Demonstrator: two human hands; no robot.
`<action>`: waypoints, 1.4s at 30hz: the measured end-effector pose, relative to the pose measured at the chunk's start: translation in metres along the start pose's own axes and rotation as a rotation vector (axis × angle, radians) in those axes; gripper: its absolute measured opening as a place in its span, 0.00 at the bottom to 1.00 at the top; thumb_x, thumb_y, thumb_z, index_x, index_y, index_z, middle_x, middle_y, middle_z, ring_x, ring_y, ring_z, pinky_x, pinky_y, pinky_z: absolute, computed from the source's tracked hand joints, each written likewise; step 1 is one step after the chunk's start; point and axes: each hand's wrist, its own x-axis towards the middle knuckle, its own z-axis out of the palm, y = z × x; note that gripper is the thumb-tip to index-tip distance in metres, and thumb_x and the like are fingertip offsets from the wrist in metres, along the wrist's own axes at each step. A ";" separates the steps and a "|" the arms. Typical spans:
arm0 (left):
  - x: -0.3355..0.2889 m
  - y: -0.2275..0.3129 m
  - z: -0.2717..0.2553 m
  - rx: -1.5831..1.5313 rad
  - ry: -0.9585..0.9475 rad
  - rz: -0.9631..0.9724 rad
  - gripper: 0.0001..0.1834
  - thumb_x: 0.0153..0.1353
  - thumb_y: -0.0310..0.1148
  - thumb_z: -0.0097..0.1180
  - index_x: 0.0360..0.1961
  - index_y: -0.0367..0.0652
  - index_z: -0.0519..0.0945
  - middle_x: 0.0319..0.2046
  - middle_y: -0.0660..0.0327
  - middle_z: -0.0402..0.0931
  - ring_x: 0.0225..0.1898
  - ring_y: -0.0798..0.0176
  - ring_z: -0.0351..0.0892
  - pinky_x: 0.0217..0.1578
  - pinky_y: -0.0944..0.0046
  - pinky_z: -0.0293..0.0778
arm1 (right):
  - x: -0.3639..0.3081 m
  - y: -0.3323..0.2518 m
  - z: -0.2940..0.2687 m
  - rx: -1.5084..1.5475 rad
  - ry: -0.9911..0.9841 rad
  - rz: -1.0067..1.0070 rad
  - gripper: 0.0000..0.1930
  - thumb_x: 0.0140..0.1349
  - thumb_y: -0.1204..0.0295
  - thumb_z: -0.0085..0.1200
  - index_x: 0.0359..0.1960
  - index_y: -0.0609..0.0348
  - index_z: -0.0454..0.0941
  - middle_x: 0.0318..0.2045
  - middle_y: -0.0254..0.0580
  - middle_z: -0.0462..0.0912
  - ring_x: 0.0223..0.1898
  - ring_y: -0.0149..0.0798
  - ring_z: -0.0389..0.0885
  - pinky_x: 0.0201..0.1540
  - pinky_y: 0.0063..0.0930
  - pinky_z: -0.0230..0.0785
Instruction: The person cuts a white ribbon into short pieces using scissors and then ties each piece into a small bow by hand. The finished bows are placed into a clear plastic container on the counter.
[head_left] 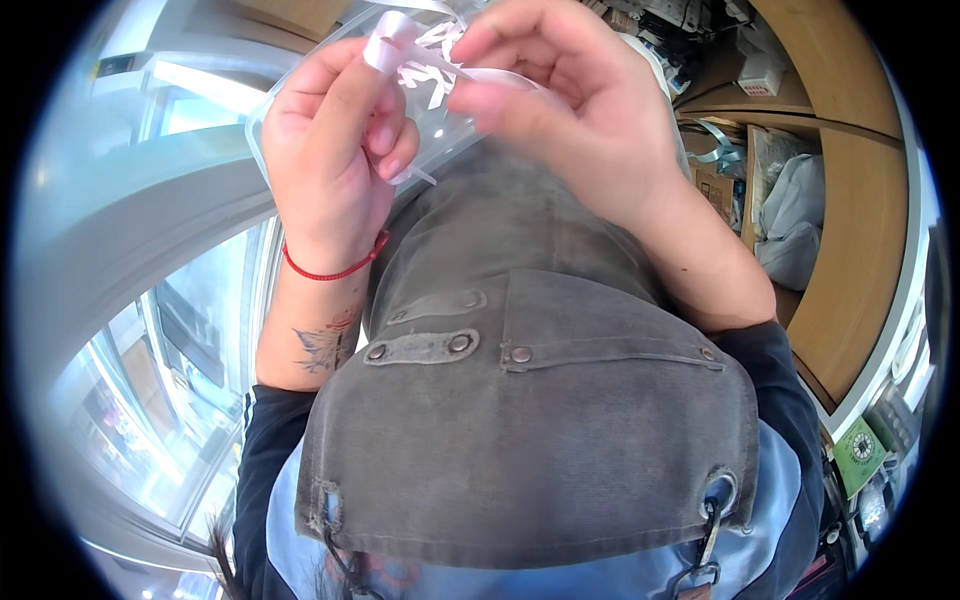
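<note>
A pale pink satin ribbon (391,42) is wound around the thumb of my left hand (335,140). That hand is closed, its fingers curled in, and a short ribbon tail pokes out below them. To the right, my right hand (590,115) is curled with its thumb and fingers around the strip that runs across from the left thumb. Motion smears the right thumb, and its exact grip is partly hidden. Behind and under both hands, a clear plastic box (262,150) holds several short cut pieces of pale ribbon (432,72).
My dark grey apron (520,430) fills the middle below the hands. A wooden shelf unit (860,200) stands to the right, with a grey plastic bag (792,215), a white box (762,75) and a light blue ribbon (722,150). A pale curved surface (150,235) lies on the left.
</note>
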 end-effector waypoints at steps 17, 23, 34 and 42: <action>-0.020 0.016 0.023 0.491 0.010 -0.123 0.05 0.58 0.24 0.53 0.26 0.35 0.74 0.15 0.65 0.68 0.11 0.77 0.61 0.12 0.77 0.55 | 0.026 -0.020 -0.012 -0.515 -0.017 -0.736 0.09 0.44 0.79 0.60 0.28 0.58 0.76 0.30 0.43 0.74 0.31 0.43 0.74 0.33 0.29 0.67; -0.020 0.016 0.016 0.414 -0.058 -0.140 0.06 0.58 0.25 0.53 0.25 0.35 0.73 0.15 0.65 0.68 0.11 0.77 0.61 0.11 0.77 0.55 | 0.030 -0.004 -0.019 -0.595 0.039 -0.854 0.10 0.42 0.79 0.62 0.27 0.57 0.75 0.30 0.41 0.74 0.31 0.43 0.74 0.32 0.28 0.67; -0.020 0.014 0.020 0.402 -0.044 -0.163 0.06 0.58 0.27 0.55 0.28 0.34 0.76 0.18 0.62 0.73 0.13 0.77 0.66 0.11 0.78 0.59 | 0.017 -0.018 -0.013 -0.566 0.034 -0.588 0.09 0.43 0.77 0.63 0.26 0.56 0.76 0.31 0.41 0.75 0.31 0.40 0.76 0.33 0.25 0.67; -0.015 0.011 0.009 0.367 -0.167 -0.180 0.07 0.60 0.27 0.53 0.31 0.32 0.76 0.19 0.60 0.74 0.12 0.76 0.66 0.09 0.79 0.58 | 0.018 -0.006 -0.017 0.004 -0.188 -0.254 0.07 0.50 0.79 0.60 0.31 0.61 0.76 0.36 0.41 0.77 0.36 0.32 0.77 0.38 0.20 0.69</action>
